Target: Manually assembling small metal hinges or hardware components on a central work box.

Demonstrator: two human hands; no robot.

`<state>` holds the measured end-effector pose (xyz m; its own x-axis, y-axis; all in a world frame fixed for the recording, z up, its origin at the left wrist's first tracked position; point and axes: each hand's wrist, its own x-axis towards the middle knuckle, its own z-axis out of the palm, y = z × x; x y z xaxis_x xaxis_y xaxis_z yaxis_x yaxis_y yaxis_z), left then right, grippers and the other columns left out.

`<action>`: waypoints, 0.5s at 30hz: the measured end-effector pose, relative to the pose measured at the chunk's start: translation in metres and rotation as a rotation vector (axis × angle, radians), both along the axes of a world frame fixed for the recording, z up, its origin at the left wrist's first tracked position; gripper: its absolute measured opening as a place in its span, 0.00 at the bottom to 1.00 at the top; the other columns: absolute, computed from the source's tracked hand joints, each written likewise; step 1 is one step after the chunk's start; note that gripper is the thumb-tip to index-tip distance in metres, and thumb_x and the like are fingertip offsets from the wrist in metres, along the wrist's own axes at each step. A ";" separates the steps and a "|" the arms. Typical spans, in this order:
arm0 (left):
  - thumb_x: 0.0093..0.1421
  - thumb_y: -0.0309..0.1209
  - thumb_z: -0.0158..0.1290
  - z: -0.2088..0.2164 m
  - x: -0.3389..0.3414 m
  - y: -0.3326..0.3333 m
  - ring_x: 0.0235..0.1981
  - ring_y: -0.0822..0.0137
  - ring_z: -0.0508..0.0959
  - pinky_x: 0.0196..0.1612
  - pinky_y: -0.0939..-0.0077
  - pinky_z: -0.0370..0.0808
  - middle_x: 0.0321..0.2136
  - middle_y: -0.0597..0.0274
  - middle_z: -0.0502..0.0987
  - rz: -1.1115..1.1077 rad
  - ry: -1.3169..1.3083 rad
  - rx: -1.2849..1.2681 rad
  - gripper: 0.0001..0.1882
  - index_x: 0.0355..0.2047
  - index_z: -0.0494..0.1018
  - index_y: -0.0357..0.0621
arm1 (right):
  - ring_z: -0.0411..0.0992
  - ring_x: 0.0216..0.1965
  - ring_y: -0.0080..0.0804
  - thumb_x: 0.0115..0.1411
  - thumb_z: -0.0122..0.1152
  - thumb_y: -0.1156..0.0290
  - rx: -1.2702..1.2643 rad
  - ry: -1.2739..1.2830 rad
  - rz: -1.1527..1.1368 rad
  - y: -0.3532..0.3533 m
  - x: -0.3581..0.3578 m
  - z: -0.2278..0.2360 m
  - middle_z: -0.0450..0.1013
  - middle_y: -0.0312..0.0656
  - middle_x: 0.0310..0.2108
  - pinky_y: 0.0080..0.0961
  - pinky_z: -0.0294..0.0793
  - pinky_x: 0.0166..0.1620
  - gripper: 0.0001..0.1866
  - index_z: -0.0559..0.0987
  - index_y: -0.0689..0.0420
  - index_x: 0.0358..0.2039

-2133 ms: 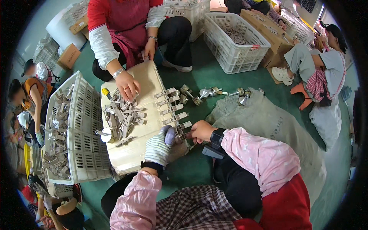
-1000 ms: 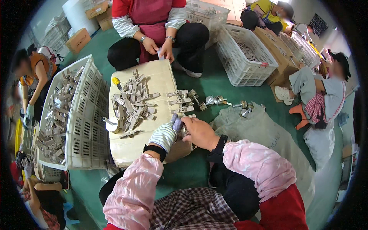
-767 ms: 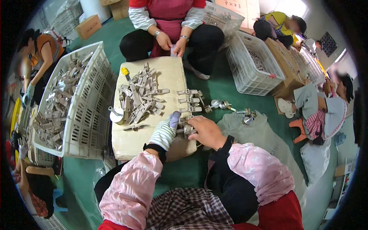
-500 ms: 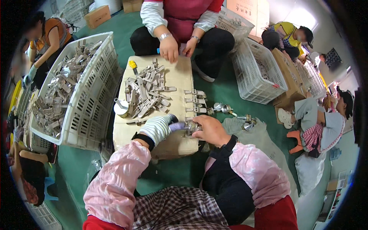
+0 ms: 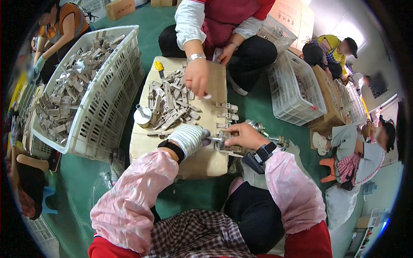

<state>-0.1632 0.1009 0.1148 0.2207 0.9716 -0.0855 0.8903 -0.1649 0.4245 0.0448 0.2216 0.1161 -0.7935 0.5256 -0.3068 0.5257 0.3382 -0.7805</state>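
Observation:
Over the right edge of the cardboard box, my bare right hand (image 5: 246, 136) grips a round shiny metal piece (image 5: 222, 141) between thumb and fingers. My left hand (image 5: 191, 139), in a striped glove with purple-grey fingertips, pinches the short stem on that piece's left side. Beyond my hands lies a heap of beige-grey clips (image 5: 171, 99) on the cardboard box (image 5: 202, 165). Several more clips (image 5: 227, 106) sit in a row along its right edge. Left of the heap stands a white round piece (image 5: 142, 116) with an upright stem.
A co-worker's hand (image 5: 197, 77) reaches over the box from the far side. A white crate (image 5: 105, 94) full of clips stands left, another crate (image 5: 292, 92) at right. Metal pieces (image 5: 257, 125) lie right of my right hand. A yellow-handled tool (image 5: 159, 66) lies at the back.
The whole view has shifted slightly. The co-worker's hand has come forward over the box beside the clips, with a small white thing at its fingers. My hands keep hold of the metal piece.

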 end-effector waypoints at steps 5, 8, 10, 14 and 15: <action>0.56 0.39 0.50 -0.002 0.001 0.004 0.30 0.48 0.76 0.34 0.59 0.71 0.25 0.49 0.76 -0.009 -0.029 0.022 0.12 0.33 0.74 0.44 | 0.72 0.38 0.28 0.42 0.71 0.70 0.004 -0.037 0.038 0.011 -0.005 0.003 0.75 0.44 0.36 0.24 0.69 0.43 0.23 0.77 0.64 0.40; 0.55 0.38 0.51 -0.012 0.014 0.003 0.30 0.48 0.75 0.34 0.60 0.72 0.26 0.49 0.76 0.055 -0.170 0.061 0.12 0.33 0.74 0.43 | 0.70 0.40 0.27 0.43 0.70 0.73 -0.076 -0.066 0.043 0.012 -0.007 0.012 0.74 0.43 0.39 0.23 0.68 0.45 0.23 0.77 0.63 0.42; 0.55 0.37 0.51 -0.023 0.024 0.003 0.30 0.48 0.75 0.34 0.60 0.71 0.25 0.49 0.76 0.112 -0.303 0.181 0.11 0.33 0.74 0.44 | 0.70 0.41 0.27 0.44 0.69 0.72 -0.119 -0.077 0.044 0.014 -0.007 0.016 0.74 0.43 0.40 0.23 0.68 0.45 0.23 0.77 0.63 0.43; 0.55 0.38 0.50 -0.015 0.021 0.017 0.26 0.48 0.75 0.31 0.60 0.71 0.21 0.50 0.75 0.069 -0.100 0.021 0.11 0.33 0.74 0.46 | 0.70 0.41 0.27 0.46 0.68 0.71 -0.173 -0.099 0.046 0.023 -0.004 0.014 0.74 0.43 0.39 0.23 0.68 0.45 0.23 0.76 0.63 0.44; 0.54 0.38 0.50 -0.013 0.019 0.019 0.26 0.48 0.75 0.30 0.60 0.71 0.21 0.50 0.75 0.057 -0.084 0.012 0.11 0.33 0.74 0.47 | 0.70 0.41 0.26 0.47 0.67 0.71 -0.200 -0.109 0.040 0.024 -0.005 0.016 0.74 0.43 0.39 0.23 0.68 0.46 0.23 0.76 0.63 0.45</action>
<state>-0.1442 0.1197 0.1017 0.1711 0.9836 -0.0573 0.8597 -0.1206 0.4963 0.0397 0.2451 0.1321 -0.7691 0.4144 -0.4866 0.5997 0.2045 -0.7736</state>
